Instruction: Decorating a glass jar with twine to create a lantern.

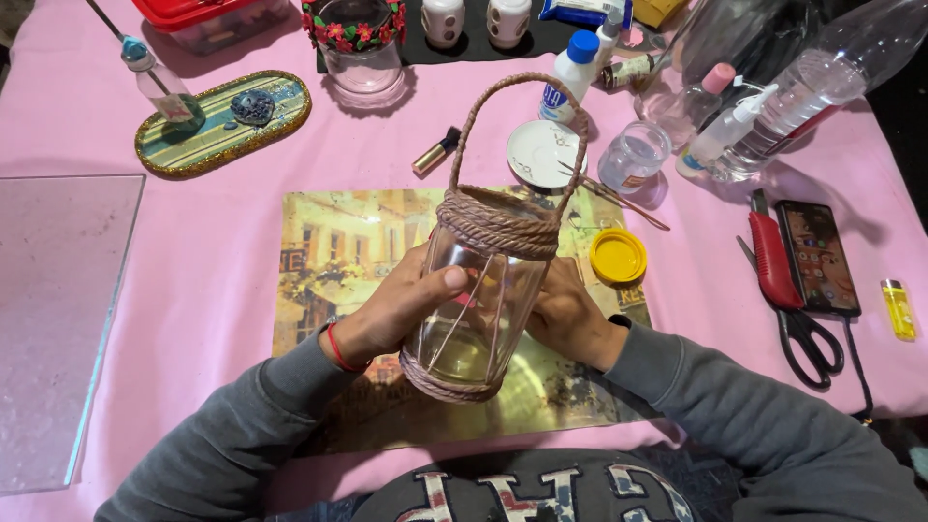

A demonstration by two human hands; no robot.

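Note:
I hold a clear glass jar (478, 309) between both hands over a printed placemat (338, 246). Pinkish cord is wound around its neck and base, thin strands run down its sides, and a braided cord handle (512, 116) arches above it. The jar tilts with its mouth away from me. My left hand (401, 304) grips its left side, thumb across the glass. On the opposite side my right hand (570, 314) wraps the jar, partly hidden behind it.
A yellow lid (618, 256) lies right of the jar. Scissors with red handles (788, 290), a phone (817, 256) and a yellow lighter (898, 309) lie at right. Glue bottles, a plastic bottle (822, 87) and a small white plate (541, 153) stand behind. A glass pane (58, 309) lies at left.

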